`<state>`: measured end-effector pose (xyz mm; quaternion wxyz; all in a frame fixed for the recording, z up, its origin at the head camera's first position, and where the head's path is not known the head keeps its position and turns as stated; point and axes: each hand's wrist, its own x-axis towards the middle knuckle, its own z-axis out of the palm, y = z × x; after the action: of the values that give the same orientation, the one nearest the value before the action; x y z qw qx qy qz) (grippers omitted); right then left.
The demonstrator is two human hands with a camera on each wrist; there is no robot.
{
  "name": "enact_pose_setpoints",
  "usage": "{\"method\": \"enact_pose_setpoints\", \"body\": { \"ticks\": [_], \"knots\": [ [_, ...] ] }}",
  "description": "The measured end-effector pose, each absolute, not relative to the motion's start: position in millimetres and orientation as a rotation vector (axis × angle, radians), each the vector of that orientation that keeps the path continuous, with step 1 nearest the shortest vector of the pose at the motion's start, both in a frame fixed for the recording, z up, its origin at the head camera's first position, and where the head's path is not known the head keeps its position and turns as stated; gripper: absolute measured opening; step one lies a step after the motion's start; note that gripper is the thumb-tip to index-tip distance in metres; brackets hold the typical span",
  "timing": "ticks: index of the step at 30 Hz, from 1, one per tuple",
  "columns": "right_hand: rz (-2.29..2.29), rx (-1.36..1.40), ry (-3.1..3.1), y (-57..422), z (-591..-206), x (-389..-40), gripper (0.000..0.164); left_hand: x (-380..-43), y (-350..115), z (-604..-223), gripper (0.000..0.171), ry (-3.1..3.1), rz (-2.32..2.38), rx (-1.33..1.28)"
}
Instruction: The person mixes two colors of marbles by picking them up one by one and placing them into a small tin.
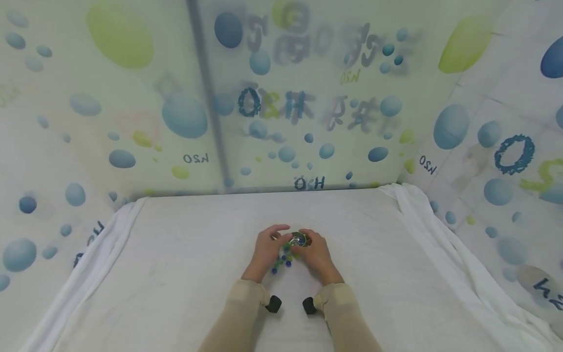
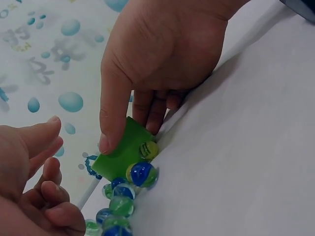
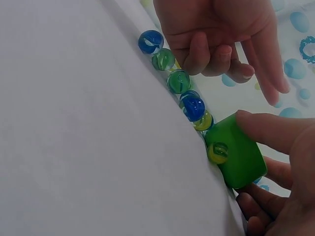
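My right hand [image 1: 314, 248] holds a small green container [image 3: 240, 152], its thumb on one side and fingers round the other. In the head view the round opening [image 1: 298, 239] shows something shiny and bluish inside, too small to make out. My left hand [image 1: 267, 247] is beside it, fingers loosely bent and holding nothing, apart from the container in the right wrist view. Several glass marbles [image 3: 192, 107] in blue, green and yellow lie on the white cloth between the hands. A yellow-green marble [image 3: 217, 153] sits right in front of the container.
The white cloth [image 1: 198, 274] covers the table and bunches along its left and right edges. Behind and at the sides hang bubble-printed curtains [image 1: 281, 122]. A dark wrist-worn device [image 1: 273, 304] shows at the left sleeve, another [image 1: 309, 305] at the right.
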<state>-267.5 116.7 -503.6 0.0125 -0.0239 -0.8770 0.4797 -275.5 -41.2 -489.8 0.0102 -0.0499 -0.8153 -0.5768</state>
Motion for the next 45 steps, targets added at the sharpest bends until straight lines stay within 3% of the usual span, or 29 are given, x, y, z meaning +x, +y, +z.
{"method": "enact_pose_setpoints", "body": {
  "ticks": [23,45],
  "knots": [
    [1.535,-0.095,-2.729,111.1,-497.7,-270.6,0.061,-274.2,-61.4,-473.2,0.022,-2.492,-1.652,-0.141],
    [1.528,-0.096,-2.757,117.8,-508.2,-272.7,0.062,-272.7,-86.3,-480.7,0.023,-2.634,-1.638,-0.041]
  ]
}}
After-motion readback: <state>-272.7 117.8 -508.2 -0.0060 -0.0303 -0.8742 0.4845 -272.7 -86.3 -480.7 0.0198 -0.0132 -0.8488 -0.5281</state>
